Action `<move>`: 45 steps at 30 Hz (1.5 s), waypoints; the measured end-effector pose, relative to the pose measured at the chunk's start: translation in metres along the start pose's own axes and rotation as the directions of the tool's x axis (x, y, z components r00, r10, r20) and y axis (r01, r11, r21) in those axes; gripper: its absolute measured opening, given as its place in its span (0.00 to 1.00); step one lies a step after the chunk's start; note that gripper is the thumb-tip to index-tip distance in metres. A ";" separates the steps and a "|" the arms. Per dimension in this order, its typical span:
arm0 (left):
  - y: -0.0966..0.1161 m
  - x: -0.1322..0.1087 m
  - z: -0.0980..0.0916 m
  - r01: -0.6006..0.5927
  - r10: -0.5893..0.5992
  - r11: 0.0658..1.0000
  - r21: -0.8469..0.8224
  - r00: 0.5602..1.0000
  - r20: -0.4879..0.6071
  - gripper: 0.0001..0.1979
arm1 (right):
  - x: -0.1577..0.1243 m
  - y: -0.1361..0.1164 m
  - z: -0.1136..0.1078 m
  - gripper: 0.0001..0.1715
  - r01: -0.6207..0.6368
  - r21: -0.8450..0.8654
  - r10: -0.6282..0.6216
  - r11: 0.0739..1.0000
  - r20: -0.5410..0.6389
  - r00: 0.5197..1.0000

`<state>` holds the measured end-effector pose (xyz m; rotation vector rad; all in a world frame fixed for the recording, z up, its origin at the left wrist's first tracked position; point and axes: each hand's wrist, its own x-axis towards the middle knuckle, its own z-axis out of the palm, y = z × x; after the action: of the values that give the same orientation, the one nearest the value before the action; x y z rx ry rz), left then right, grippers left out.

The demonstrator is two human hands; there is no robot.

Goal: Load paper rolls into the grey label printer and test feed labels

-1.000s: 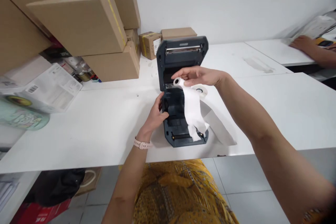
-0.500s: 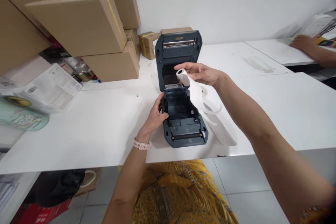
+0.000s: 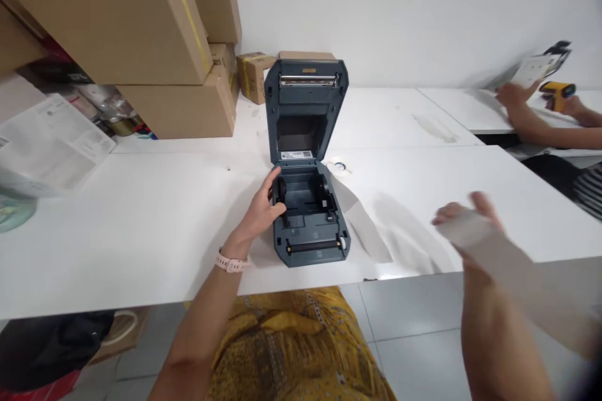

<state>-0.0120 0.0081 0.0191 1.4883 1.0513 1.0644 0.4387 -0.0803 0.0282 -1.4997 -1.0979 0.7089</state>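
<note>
A dark grey label printer (image 3: 310,222) stands on the white table with its lid (image 3: 305,100) raised. The bay inside shows no roll, and a black roller runs across the front. My left hand (image 3: 256,213) grips the left side of the base, thumb over the rim. Off to the right, over the table's front edge, my right hand (image 3: 452,215) is smeared by motion and holds a white paper roll whose loose strip (image 3: 512,263) trails toward the lower right. The roll itself is mostly hidden. Beside the printer lies another pale strip (image 3: 369,235).
Cardboard boxes (image 3: 179,100) are stacked at the back left, by a white carton (image 3: 51,144). A small ring-shaped item (image 3: 340,166) lies right of the printer. Another person's hand (image 3: 515,94) is at the far right table, near a yellow and black handheld device (image 3: 557,94).
My right hand has swung from above the printer far to the right and toward me, taking the paper roll along. My left hand stays on the printer. The view has shifted somewhat right.
</note>
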 end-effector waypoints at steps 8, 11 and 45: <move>-0.006 0.001 0.000 -0.001 0.001 1.000 -0.008 1.000 -0.013 0.46 | 0.020 0.029 0.094 0.43 0.104 -0.028 -0.085 0.994 0.389 0.917; -0.007 0.001 -0.001 0.004 -0.004 1.000 0.001 1.000 -0.020 0.46 | 0.044 0.035 0.133 0.45 0.128 0.033 -0.130 0.991 0.399 0.907; -0.003 -0.002 0.001 -0.010 0.010 1.000 -0.020 1.000 0.016 0.46 | 0.077 -0.122 0.176 0.41 0.400 0.045 -0.269 0.915 0.807 0.526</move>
<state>-0.0122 0.0066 0.0163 1.4852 1.0201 1.0651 0.2823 0.0599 0.1155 -0.9859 -2.1205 1.0847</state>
